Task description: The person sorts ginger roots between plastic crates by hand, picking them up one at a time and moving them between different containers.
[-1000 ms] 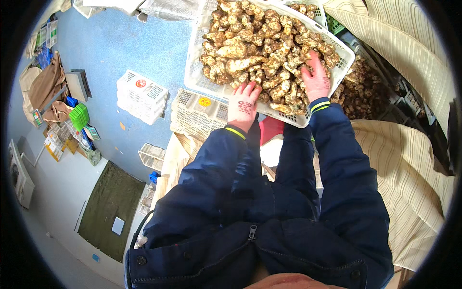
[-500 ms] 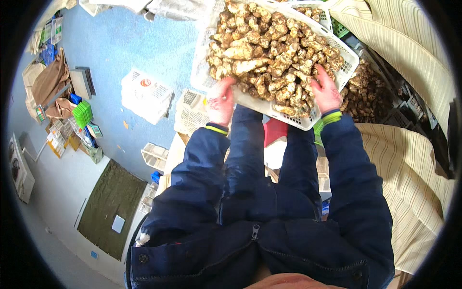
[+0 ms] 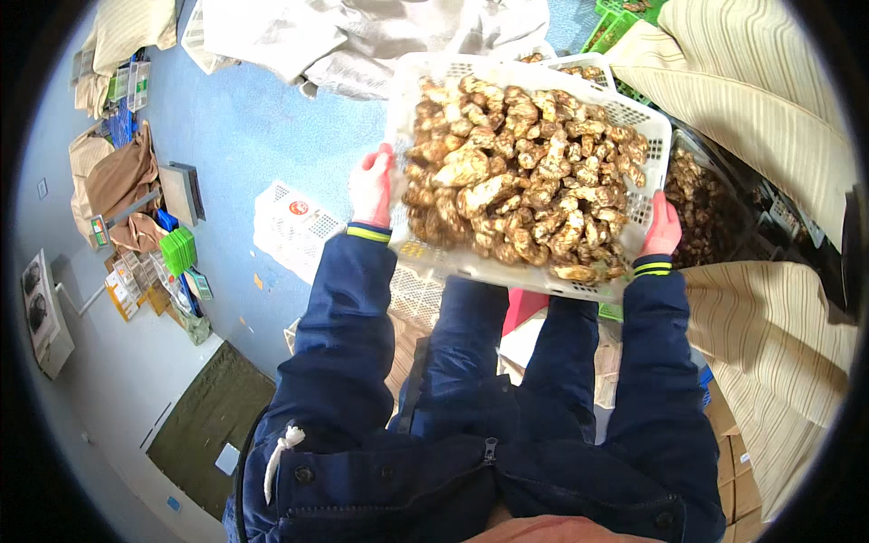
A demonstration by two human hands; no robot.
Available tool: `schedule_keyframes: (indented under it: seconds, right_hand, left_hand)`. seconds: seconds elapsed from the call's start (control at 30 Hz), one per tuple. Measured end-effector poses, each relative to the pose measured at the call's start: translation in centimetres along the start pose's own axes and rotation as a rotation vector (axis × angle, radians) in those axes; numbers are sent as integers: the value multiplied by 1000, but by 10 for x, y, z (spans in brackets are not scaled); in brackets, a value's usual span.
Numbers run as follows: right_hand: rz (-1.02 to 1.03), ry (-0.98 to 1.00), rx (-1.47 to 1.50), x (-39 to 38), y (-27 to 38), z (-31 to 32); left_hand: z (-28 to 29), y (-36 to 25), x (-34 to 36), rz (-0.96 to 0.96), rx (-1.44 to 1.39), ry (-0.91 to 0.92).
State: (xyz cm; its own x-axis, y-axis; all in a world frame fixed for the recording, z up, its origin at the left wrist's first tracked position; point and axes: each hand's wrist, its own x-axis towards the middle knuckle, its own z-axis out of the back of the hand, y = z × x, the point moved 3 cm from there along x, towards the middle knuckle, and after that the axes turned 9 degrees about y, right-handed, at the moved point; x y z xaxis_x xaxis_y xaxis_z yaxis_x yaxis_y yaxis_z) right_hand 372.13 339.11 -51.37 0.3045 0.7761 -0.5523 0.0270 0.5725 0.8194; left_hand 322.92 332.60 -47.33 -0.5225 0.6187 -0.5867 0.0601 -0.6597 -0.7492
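Note:
A white perforated plastic basket (image 3: 453,67) full of brown-and-cream mushrooms (image 3: 525,181) is in front of me, above my knees. My left hand (image 3: 371,187) is closed on its left end, thumb up beside the rim. At the right end, my right hand (image 3: 663,226) grips the outer wall near the front corner. Most of the fingers of both hands are hidden behind the walls. The basket looks roughly level, and the mushrooms lie heaped inside.
Beyond the basket lies white sheeting (image 3: 362,41) on the blue floor. More mushrooms (image 3: 701,208) stand in a dark container at the right, beside striped cloth (image 3: 760,335). White perforated lids or trays (image 3: 294,231) lie at the left. Green baskets (image 3: 179,251) are farther left.
The basket has come nearer to me and into full view. My left hand has moved from its front corner to the left end; my right hand has gone from over the mushrooms to the right end.

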Motion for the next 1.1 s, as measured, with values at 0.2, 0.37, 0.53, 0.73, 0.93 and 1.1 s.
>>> schedule_keyframes:
  seconds: [0.2,0.37,0.53,0.73,0.93,1.1]
  right_hand:
    - [285,115,191,-59,79,24]
    - [301,226,-196,-59,146,-9]
    - [186,98,-107,-89,135,21]
    - [362,-71,80,-131,174,33]
    - [143,153,408,-68,132,45]
    - [193,116,-160,-95,128,38]
  left_hand:
    - [36,-31,-101,-315,-316,-200]
    - [46,-68,-87,-48,-182,-107]
    - [65,-70,-127,-37,-198,-138]
    - [81,-111,-190,-301,-521,-341]
    - [78,-97,-117,-235,-338,-115]
    - [71,-66,-122,-81,-177,-108]
